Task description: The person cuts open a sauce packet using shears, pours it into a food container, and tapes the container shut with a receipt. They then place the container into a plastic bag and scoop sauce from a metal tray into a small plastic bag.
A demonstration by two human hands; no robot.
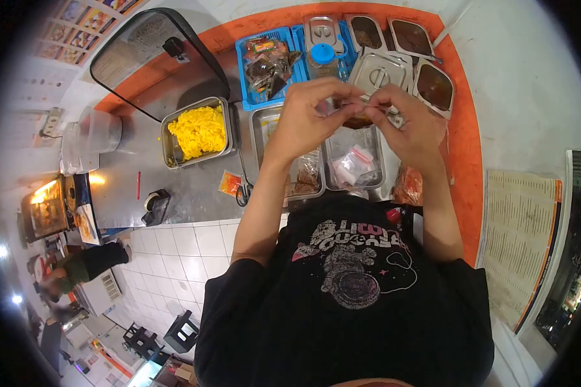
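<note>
My left hand [311, 117] and my right hand [408, 122] meet in front of me, fingertips pinched on the top of a small plastic bag [357, 122] with dark brown contents. The bag hangs between them, partly hidden by my fingers. Below it is a metal tray [379, 179] of small clear zip bags [355, 165]. Left of that, another metal tray [258, 120] contains packets of brown stuff [306, 171]. Just beyond my hands lies a lidded steel container [376, 69].
Yellow food [199, 131] fills a steel pan on the left. Scissors [243, 193], an orange sachet [229, 183] and a tape dispenser [155, 206] lie near the edge. A blue basket [246, 51], a blue-capped jug [323, 54] and sauce containers [434, 87] stand behind. Another person [77, 271] is at far left.
</note>
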